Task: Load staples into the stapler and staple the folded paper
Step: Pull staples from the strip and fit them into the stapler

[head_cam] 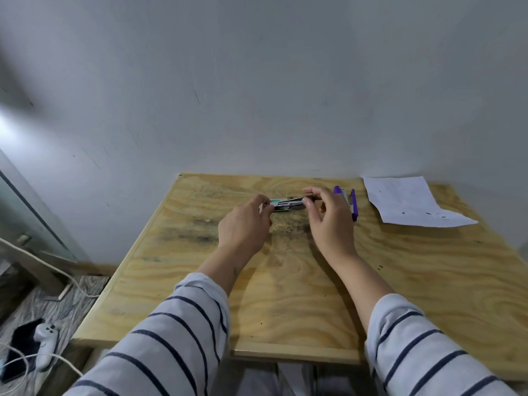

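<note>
Bare table (285, 295) lies open toward six o'clock; purple stapler (353, 202) and paper (405, 202) crowd two o'clock.

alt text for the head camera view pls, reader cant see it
Over a plywood table, a person's left hand and right hand hold a small staple box between their fingertips. A purple stapler lies open just right of the hands, with white paper beyond it.

Staple box (287, 206) partly behind fingers (310, 207)
</note>
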